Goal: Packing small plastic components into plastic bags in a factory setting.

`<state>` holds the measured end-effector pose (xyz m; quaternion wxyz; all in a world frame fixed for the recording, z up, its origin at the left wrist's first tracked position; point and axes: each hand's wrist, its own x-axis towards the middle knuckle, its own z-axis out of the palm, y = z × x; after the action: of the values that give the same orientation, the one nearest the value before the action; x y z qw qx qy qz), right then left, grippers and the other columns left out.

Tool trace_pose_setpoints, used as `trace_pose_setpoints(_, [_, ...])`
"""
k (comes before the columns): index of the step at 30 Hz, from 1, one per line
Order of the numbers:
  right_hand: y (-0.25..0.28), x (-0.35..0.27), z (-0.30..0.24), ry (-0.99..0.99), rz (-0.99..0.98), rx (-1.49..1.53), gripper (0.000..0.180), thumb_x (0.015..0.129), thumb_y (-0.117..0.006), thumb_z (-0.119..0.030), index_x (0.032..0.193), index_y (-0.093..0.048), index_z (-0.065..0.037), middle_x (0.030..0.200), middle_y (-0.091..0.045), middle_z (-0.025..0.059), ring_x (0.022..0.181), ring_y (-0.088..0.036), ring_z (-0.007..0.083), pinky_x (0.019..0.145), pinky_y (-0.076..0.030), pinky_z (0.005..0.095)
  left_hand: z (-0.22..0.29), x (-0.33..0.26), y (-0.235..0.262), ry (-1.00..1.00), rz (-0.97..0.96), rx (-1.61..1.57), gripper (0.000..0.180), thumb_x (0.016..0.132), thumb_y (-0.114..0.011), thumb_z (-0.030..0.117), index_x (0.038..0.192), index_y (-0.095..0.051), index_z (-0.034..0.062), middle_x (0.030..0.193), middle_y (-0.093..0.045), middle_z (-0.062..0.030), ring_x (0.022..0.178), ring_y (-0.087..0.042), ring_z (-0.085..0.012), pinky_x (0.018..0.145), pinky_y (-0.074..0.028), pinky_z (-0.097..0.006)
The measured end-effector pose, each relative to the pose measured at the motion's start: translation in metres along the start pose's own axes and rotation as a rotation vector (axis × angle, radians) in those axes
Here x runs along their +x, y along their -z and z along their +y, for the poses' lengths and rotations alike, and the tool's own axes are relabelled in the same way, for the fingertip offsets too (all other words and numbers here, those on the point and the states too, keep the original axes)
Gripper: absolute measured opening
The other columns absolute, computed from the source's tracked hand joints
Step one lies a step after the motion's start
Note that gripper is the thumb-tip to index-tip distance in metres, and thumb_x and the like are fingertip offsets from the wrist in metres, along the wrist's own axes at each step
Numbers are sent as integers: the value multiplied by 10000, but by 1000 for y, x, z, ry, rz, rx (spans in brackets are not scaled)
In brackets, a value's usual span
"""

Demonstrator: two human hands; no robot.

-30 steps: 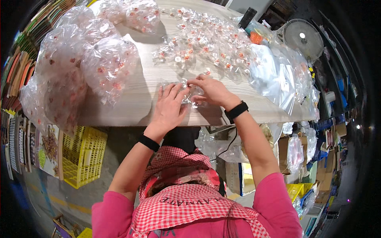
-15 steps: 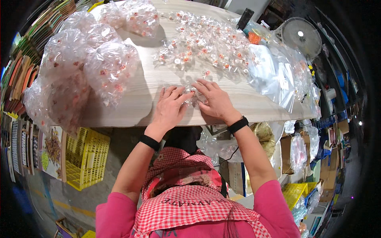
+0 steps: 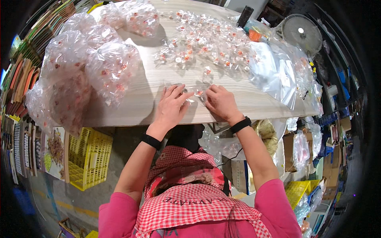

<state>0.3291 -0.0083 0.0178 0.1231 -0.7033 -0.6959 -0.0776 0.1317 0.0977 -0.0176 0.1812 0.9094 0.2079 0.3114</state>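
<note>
A small clear plastic packet with a red-orange piece inside (image 3: 199, 93) lies on the table between my hands. My left hand (image 3: 172, 105) rests at its left, fingers stretched and apart, the index fingertip close to the packet. On the other side my right hand (image 3: 223, 104) has its fingers curled together, pinching the packet's right edge. Just beyond, a second small packet (image 3: 207, 73) lies alone. Farther back spreads a pile of similar packets (image 3: 214, 45), with red-orange and white bits showing through the film.
Large clear bags filled with packets (image 3: 111, 71) crowd the left of the wooden table (image 3: 147, 101). Flat clear bags (image 3: 272, 71) lie at the right, near a black cylinder (image 3: 245, 16) and a fan (image 3: 301, 35). A yellow crate (image 3: 90, 158) stands below left.
My right hand has drawn slightly right and its fingers have curled in. The packet between my hands shows more openly now. My left hand stays nearly in place.
</note>
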Motion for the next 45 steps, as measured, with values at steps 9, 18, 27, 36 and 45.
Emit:
trace_pose_setpoints(9, [50,-88,54,-537,275,130,164,759,-611,-167,741,-547,-17,727,-561,154,682,-566,344,619,-453,401,-25,0,7,267,228,-797,476,829,-525,157,1301,-563,108,1457,-398,-131,1387,-284,-275,1146,-183,-411])
trace_pose_setpoints(18, [74,-250,113,-1051,-106,-116,272,771,-641,-299,876,-670,-50,871,-671,167,855,-636,369,735,-499,420,-23,2,13,239,377,-860,545,784,-425,78,1320,-523,78,1464,-359,-143,1399,-266,-290,1146,-159,-452])
trace_pose_setpoints(27, [66,-86,102,-453,178,84,485,844,-635,-310,1284,-550,-125,1309,-532,166,1234,-484,328,1023,-402,396,0,6,-2,100,6,176,422,888,-604,354,1267,-570,172,1380,-451,-187,1316,-324,-434,1094,-246,-531])
trace_pose_setpoints(36, [20,12,215,-455,23,80,710,874,-562,-527,1454,-338,-184,1476,-338,206,1341,-336,396,1082,-326,480,8,12,4,101,7,135,276,876,-593,277,1064,-606,76,1302,-481,-186,1246,-380,-395,1059,-249,-555])
trace_pose_setpoints(45, [-22,72,208,-653,-347,-31,796,833,-509,-644,1479,-294,-232,1550,-226,138,1418,-188,403,1127,-254,515,6,10,2,107,-14,144,286,875,-596,297,1079,-598,96,1316,-474,-179,1271,-374,-389,1080,-216,-579])
